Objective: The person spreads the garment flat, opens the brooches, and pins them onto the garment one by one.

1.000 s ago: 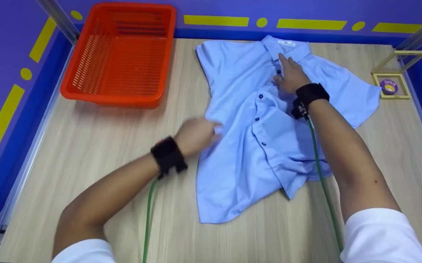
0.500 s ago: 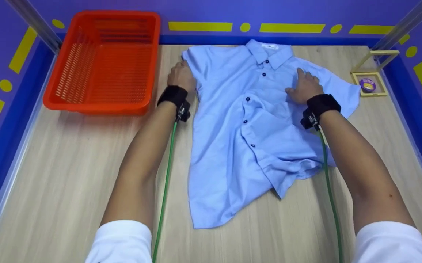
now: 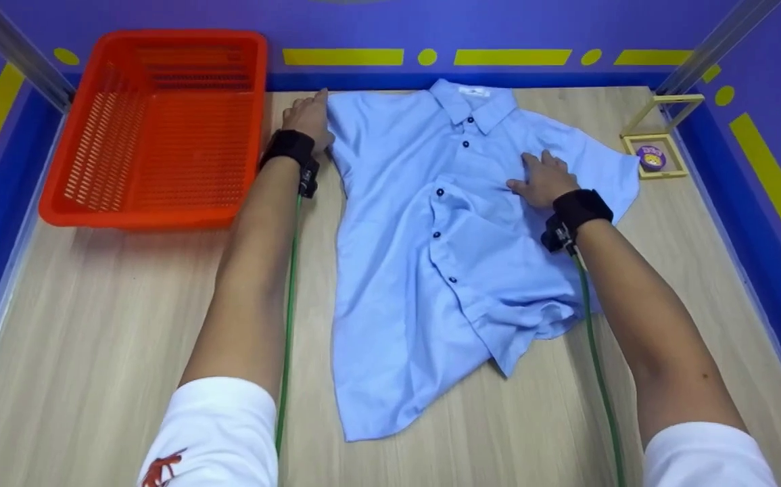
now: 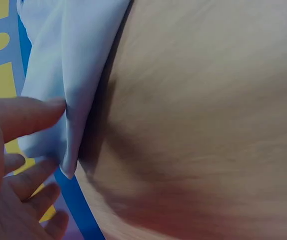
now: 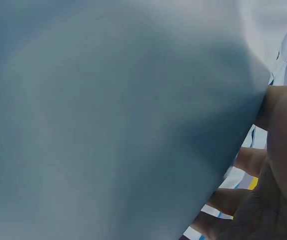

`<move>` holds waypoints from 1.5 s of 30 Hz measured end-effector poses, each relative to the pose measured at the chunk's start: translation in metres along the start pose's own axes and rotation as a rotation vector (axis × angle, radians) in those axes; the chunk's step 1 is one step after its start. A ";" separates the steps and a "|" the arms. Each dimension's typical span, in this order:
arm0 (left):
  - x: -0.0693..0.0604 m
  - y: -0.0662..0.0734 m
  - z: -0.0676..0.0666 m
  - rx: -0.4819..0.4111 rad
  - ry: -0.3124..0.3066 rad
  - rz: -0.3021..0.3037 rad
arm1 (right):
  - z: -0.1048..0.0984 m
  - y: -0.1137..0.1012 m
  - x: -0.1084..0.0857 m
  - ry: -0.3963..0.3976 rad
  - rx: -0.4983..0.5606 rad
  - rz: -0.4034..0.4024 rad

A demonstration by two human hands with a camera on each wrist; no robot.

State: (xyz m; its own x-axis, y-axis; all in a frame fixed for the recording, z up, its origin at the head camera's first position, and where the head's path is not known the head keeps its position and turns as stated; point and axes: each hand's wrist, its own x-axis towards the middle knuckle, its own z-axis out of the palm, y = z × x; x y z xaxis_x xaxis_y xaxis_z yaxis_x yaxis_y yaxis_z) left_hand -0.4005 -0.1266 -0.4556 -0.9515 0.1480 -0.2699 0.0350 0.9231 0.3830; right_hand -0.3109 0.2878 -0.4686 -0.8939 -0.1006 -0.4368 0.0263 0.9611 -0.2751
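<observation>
A light blue short-sleeved button-up shirt point(image 3: 390, 257) lies spread on the wooden table, collar at the far end. Its lower right side is bunched and wrinkled. My left hand point(image 3: 308, 120) is at the left sleeve's edge. In the left wrist view, the thumb point(image 4: 43, 112) touches the raised sleeve cloth point(image 4: 78, 95), and the other fingers are apart from it, loosely bent. My right hand point(image 3: 544, 179) rests on the right chest with its fingers spread. Cloth hides those fingertips in the right wrist view.
An orange plastic basket point(image 3: 258, 142) stands at the back left, close beside my left hand. A small wooden frame point(image 3: 664, 174) with a round purple badge point(image 3: 652, 157) is at the back right, next to the right sleeve. Blue walls border the table. Green cables trail from both wrists.
My left hand has swung from the shirt's left side up to the left sleeve. My right hand has slid from near the collar down the right chest. The collar now lies flatter.
</observation>
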 end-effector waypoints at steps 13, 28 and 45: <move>0.000 -0.012 0.002 0.132 -0.007 -0.119 | 0.009 -0.004 0.000 -0.042 -0.043 -0.007; -0.015 -0.004 -0.031 -0.253 0.268 -0.142 | 0.000 -0.009 -0.001 -0.054 -0.061 -0.001; -0.020 0.011 -0.046 0.093 -0.036 -0.149 | -0.002 -0.006 -0.003 -0.060 -0.038 0.000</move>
State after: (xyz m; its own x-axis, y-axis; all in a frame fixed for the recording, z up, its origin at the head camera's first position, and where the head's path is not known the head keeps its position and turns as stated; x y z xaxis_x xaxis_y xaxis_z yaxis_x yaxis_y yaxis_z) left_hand -0.3954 -0.1353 -0.4053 -0.9368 0.0180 -0.3495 -0.0761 0.9643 0.2536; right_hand -0.3091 0.2830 -0.4639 -0.8656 -0.1142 -0.4876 0.0087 0.9701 -0.2426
